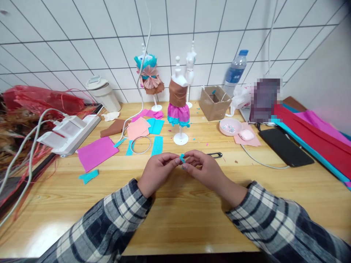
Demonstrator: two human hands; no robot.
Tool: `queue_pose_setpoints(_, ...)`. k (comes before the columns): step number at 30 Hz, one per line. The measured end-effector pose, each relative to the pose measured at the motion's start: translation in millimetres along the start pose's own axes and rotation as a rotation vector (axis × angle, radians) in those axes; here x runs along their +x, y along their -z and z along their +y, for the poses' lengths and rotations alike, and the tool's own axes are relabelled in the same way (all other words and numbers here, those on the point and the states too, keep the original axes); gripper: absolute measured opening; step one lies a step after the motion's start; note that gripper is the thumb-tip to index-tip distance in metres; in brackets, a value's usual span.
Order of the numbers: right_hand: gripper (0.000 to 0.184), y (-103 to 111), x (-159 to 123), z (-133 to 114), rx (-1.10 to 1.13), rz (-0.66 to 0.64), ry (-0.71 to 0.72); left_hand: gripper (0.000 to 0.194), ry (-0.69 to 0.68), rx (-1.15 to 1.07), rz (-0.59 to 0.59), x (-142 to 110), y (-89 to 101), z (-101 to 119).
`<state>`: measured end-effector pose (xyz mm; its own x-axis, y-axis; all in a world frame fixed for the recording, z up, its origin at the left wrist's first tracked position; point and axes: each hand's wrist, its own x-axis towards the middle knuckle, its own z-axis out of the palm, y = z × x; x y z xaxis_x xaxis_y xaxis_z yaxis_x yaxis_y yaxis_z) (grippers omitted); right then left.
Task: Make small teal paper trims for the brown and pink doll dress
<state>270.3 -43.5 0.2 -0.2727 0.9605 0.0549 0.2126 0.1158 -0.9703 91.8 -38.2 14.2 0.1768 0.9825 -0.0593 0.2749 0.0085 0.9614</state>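
Observation:
Between my fingertips is a small piece of turquoise crepe paper [182, 158]. My left hand [161, 168] pinches it from the left, and my right hand [204, 167] meets it from the right with thumb and fingers. Just beyond my hands stands a small white dress form [180, 138], wearing a brown top [177, 94] and a magenta skirt [178, 113] with a turquoise ruffled hem. A dark flat tool with a slotted end [216, 155] lies behind my right hand, partly hidden by it.
Crepe paper pieces in magenta [97, 152], peach [138, 128] and turquoise [157, 146] lie left, with a metal ring [140, 145]. Behind stand a decorated dress form [150, 78], a cardboard box [215, 106] and a bottle [236, 71]. A pink bowl [231, 126] and black phone [285, 148] lie right; a power strip [74, 137] left.

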Motion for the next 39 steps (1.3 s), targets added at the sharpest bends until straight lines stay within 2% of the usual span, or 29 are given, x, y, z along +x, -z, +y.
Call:
queue_pose_setpoints(5, 0.026, 1.1, 4.9, -2.4, 0.132, 0.026, -0.068, 0.022, -0.040, 0.102, -0.060, -1.3, 0.0, 1.6)
queue_pose_setpoints(13, 0.022, 0.7, 8.3, 2.3, 0.293, -0.006, -0.128, 0.025, -0.059, 0.172, -0.073, -1.7, -1.4, 0.1)
queue_pose_setpoints(19, 0.013, 2.5, 9.4, 1.9, 0.193, 0.026, -0.096, 0.024, -0.140, 0.360, -0.009, -1.6, -0.8, -3.7)
queue_pose_setpoints(24, 0.023, 0.3, 9.5, 6.7, 0.272, -0.017, -0.124, 0.027, -0.038, 0.248, -0.059, -2.5, -4.3, -1.3)
queue_pose_setpoints(30, 0.023, 0.5, 10.8, 11.0, 0.345, -0.075, -0.142, 0.033, 0.004, 0.124, -0.133, -3.2, -3.5, -3.5)
queue_pose_setpoints(36, 0.017, 0.8, 9.8, 9.0, 0.236, -0.027, -0.095, 0.035, 0.005, 0.180, -0.148, -3.9, -3.8, -1.3)
queue_pose_setpoints(39, 0.014, 2.0, 9.2, 6.1, 0.203, -0.008, -0.085, 0.035, -0.032, 0.247, -0.100, -4.5, -4.4, 0.2)
